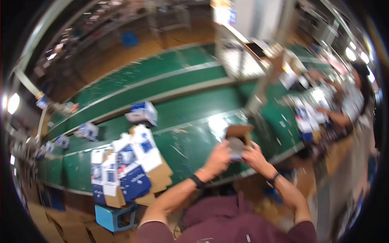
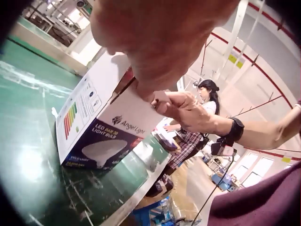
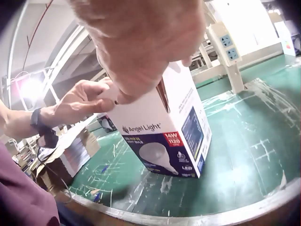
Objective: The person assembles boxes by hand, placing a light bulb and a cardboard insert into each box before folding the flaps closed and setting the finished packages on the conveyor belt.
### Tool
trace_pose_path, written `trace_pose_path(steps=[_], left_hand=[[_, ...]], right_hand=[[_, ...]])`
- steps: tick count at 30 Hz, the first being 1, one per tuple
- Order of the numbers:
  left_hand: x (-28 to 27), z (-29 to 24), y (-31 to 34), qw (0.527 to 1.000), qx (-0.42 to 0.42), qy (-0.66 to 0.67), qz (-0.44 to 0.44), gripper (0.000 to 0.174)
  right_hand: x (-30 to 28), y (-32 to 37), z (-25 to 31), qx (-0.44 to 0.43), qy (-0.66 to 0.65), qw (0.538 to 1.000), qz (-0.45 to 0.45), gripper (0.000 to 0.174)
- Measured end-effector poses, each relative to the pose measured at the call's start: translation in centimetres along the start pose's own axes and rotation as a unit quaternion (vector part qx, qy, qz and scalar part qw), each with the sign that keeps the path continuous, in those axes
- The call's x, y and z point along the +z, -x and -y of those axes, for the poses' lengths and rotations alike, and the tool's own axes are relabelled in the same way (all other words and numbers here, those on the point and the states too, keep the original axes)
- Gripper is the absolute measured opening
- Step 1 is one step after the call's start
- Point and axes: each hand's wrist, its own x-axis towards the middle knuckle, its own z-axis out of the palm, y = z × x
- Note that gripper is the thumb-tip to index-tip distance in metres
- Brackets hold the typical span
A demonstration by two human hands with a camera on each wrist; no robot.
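Note:
A white and dark-blue light bulb box (image 2: 110,136) stands upright on the green work surface, its printed front turned toward the person. From the head view, a brown flap (image 1: 239,130) is raised at its far side, and a pale round thing (image 1: 236,145) shows in its open top. My left hand (image 1: 219,158) grips the box's top edge on the left. On the right, my right hand (image 1: 254,157) pinches the top edge, thumb and fingers close to the left hand's in the right wrist view (image 3: 141,52). The hands hide part of the box's top.
Flattened light bulb cartons (image 1: 129,162) lie in a stack to the left. Several made-up boxes (image 1: 142,112) stand along the green belt (image 1: 186,113). A blue stool (image 1: 115,218) is below the stack. Another person (image 1: 350,101) works at the right, beside more cartons (image 1: 304,119). A post (image 1: 259,95) rises beyond the hands.

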Motion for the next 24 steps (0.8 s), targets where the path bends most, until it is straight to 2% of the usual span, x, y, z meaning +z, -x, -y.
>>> trace_pose_path(steps=[2,4,5,7,8,9,10,12,13,14,15,16,19,22,24], left_hand=[[-0.2,0.5,1.1,1.0,-0.003,0.019,0.009,0.008],[-1.0,1.0,1.8,0.999,-0.043,0.0,0.012,0.013],[-2.0,0.2,1.8,0.998,-0.063,0.009,-0.001,0.013],[-3.4,0.5,2.8,0.996,-0.09,0.007,-0.006,0.016],[-3.5,1.2,3.3,0.996,-0.083,0.042,0.0,0.016],[-3.4,1.8,3.6,0.994,-0.073,0.078,0.008,0.016],[-3.4,2.3,3.8,0.991,-0.063,0.116,0.017,0.016],[-3.9,2.9,3.2,0.993,-0.024,0.098,0.06,0.038],[-4.1,3.2,2.7,0.992,-0.015,0.096,0.077,0.047],[-4.3,3.6,2.4,0.991,-0.007,0.093,0.092,0.055],[-4.5,4.1,2.5,0.985,-0.044,0.092,0.142,0.076],[-4.6,4.7,2.6,0.982,-0.036,0.082,0.167,0.077],[-3.6,6.2,2.5,0.976,-0.013,0.045,0.213,0.076],[-1.9,6.7,2.5,0.971,0.013,-0.038,0.238,0.072],[-1.5,7.3,2.9,0.971,0.033,-0.051,0.232,0.068]], right_hand=[[0.5,-0.4,0.8,-0.006,-0.012,1.0,-0.004,0.014],[-0.3,-1.4,2.0,0.018,-0.097,0.995,0.022,0.016],[-1.0,-1.3,2.9,0.075,-0.161,0.983,-0.042,0.021],[-2.3,-2.4,3.6,0.167,-0.282,0.929,-0.174,0.031],[-1.1,-1.5,2.6,0.246,-0.294,0.898,-0.218,0.05],[0.4,-1.7,1.8,0.316,-0.426,0.825,-0.196,0.058],[1.8,-1.9,0.8,0.379,-0.546,0.727,-0.17,0.067],[5.1,-2.7,-0.3,0.384,-0.647,0.658,-0.037,0.093],[8.3,-3.1,-0.5,0.385,-0.638,0.667,-0.013,0.099],[8.7,-4.2,0.3,0.326,-0.691,0.645,-0.007,0.099],[8.0,-4.8,1.1,0.335,-0.707,0.622,0.003,0.097],[7.4,-5.2,1.7,0.343,-0.723,0.6,0.013,0.095],[7.7,-5.3,2.3,0.343,-0.714,0.61,-0.001,0.091],[7.8,-5.1,1.6,0.328,-0.636,0.698,-0.024,0.088],[7.4,-5.3,-0.7,0.351,-0.631,0.686,-0.086,0.074]])
